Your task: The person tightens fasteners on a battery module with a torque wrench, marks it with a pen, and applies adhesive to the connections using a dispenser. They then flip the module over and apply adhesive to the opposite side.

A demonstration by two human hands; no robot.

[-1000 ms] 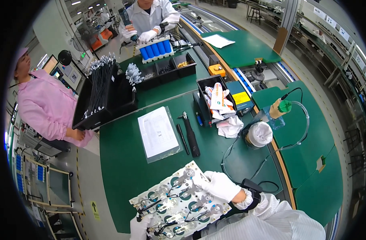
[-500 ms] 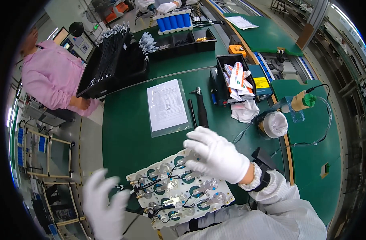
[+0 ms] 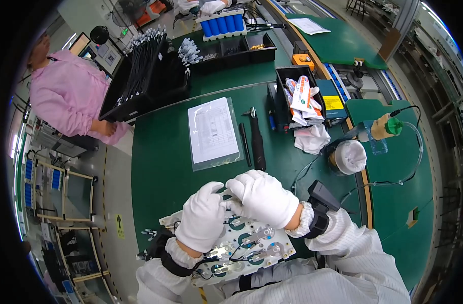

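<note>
A white battery-module plate [image 3: 279,249] with metal connecting strips and thin black wires lies at the near side of the green table. Over its far part, my white-gloved left hand [image 3: 201,217] is closed, fingertips bent together. Close against it is my right hand [image 3: 264,198], also gloved, its fingers curled into a pinch. The fingertips of both hands nearly meet; whatever they grip is hidden by the gloves. Black cable ends with pale connectors [image 3: 149,233] stick out past the plate's left side.
Beyond the plate lie a paper sheet in a clear sleeve [image 3: 213,131], a black pen [image 3: 245,144] and a black-handled ratchet driver [image 3: 256,142]. A box of tubes [image 3: 302,96] and a white-lined cup [image 3: 350,157] stand right. At left, a person in pink [image 3: 69,93] stands beside black cable trays [image 3: 145,93].
My left hand has come in from the left over the plate and closed beside the right. My right hand has shifted slightly left and down, its spread fingers now curled.
</note>
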